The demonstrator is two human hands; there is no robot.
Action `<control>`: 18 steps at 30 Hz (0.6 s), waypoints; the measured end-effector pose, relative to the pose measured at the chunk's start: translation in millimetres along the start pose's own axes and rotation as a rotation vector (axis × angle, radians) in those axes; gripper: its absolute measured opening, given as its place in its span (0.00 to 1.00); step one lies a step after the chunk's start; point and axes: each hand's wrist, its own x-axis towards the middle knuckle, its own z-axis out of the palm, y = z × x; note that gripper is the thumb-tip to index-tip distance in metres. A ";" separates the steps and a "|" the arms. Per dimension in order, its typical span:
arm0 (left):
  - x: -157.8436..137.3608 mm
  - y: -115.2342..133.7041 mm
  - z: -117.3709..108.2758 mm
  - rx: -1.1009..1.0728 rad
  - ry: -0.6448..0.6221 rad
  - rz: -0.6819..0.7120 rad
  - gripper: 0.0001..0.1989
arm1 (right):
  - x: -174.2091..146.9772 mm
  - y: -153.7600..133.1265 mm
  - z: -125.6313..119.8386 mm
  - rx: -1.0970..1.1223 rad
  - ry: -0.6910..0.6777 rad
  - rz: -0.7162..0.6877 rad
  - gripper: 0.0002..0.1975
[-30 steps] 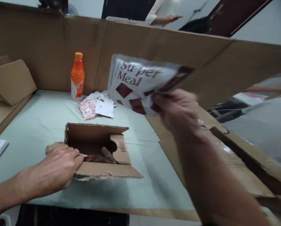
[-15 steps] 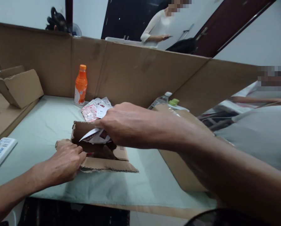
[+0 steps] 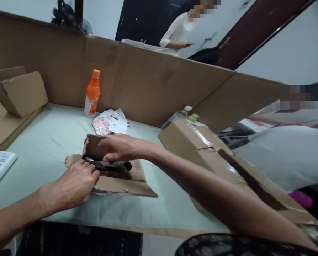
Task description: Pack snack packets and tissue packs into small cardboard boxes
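Cardboard box (image 3: 125,186) gapes left of centre frame, left hand (image 3: 76,180) clasping its edge, right hand (image 3: 120,146) loosely spread at its opening.

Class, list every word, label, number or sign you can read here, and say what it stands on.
"Su" and "Me", beginnings of partly covered words: white packets in the pile.
Too small to read: print on the pink packet.
Too small to read: label on the orange bottle, with a square code.
Too blurred to read: blue and dark print on the white object at the left edge.
Too small to read: barcode-like mark on the open carton.
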 end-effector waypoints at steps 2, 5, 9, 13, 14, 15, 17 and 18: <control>-1.0 -0.1 0.8 -0.026 -0.021 -0.023 0.12 | -8.8 12.4 17.5 0.037 0.003 0.067 0.17; -2.8 0.9 -2.3 -0.072 -0.002 -0.048 0.16 | -9.7 18.8 44.9 0.097 -0.040 0.074 0.17; -3.5 2.7 -15.5 -0.044 0.041 -0.048 0.30 | -10.0 18.7 59.3 0.204 -0.119 -0.050 0.16; 0.2 2.7 -23.8 -0.100 -0.185 -0.057 0.24 | -25.3 51.4 46.5 0.530 0.157 -0.185 0.14; 1.4 2.5 -23.0 -0.104 -0.204 -0.062 0.24 | -26.0 68.0 42.1 0.617 0.306 -0.137 0.13; 2.6 2.1 -21.2 -0.100 -0.201 -0.066 0.26 | -23.6 87.5 38.4 0.679 0.468 -0.020 0.14; 3.9 1.5 -15.6 -0.088 -0.176 -0.062 0.31 | -8.6 131.3 35.6 0.713 0.723 0.329 0.13; 4.1 1.2 -12.5 -0.087 -0.171 -0.058 0.32 | 3.3 153.3 37.5 0.689 0.785 0.529 0.12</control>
